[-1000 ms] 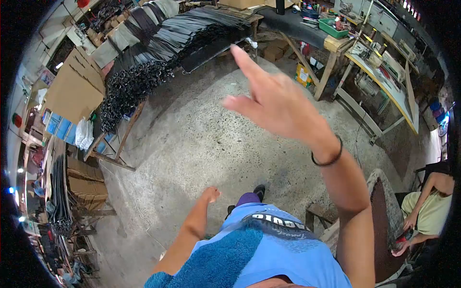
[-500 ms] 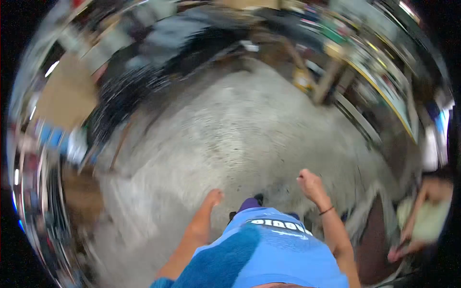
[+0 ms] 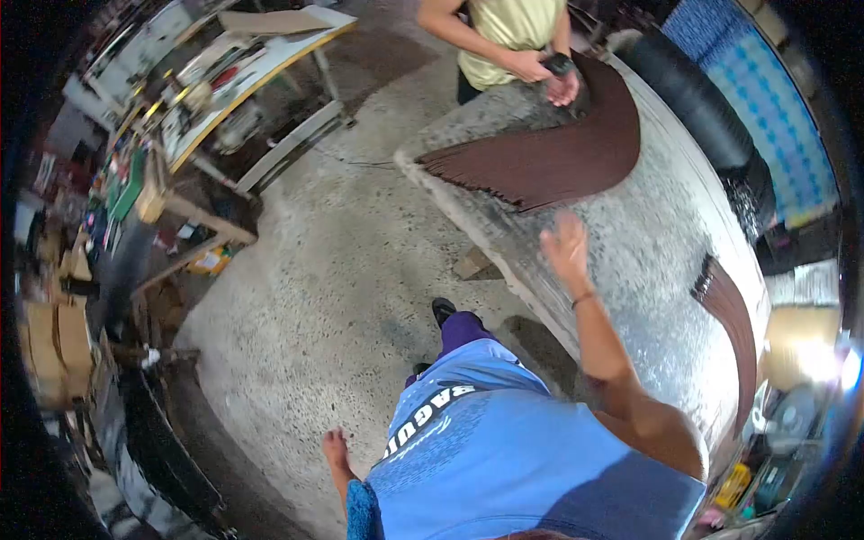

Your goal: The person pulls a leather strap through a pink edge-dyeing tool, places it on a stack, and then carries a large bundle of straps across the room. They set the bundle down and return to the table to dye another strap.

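My right hand (image 3: 567,247) reaches over the edge of a grey, worn-topped table (image 3: 630,225), fingers apart and slightly blurred, with nothing in it. Just beyond its fingertips lies a wide bundle of long, dark brown strands (image 3: 558,162), curved across the tabletop. A smaller brown bundle (image 3: 733,324) rests along the table's right side, its near tip bound or shiny. Low at my left side hangs my left hand (image 3: 335,447), above the concrete floor, fingers loosely apart and holding nothing.
Across the table stands a person in a yellow top (image 3: 513,36), hands at the brown bundle. A workbench (image 3: 261,76) with tools and cardboard is at upper left. Black rolled material (image 3: 697,103) and blue patterned cloth (image 3: 765,108) lie beyond the table. A wooden block (image 3: 477,264) sits by the table's base.
My view has swung right, bringing the table, brown bundles and the other person into the upper right. My right hand has gone from a loose fist to spread fingers over the table.
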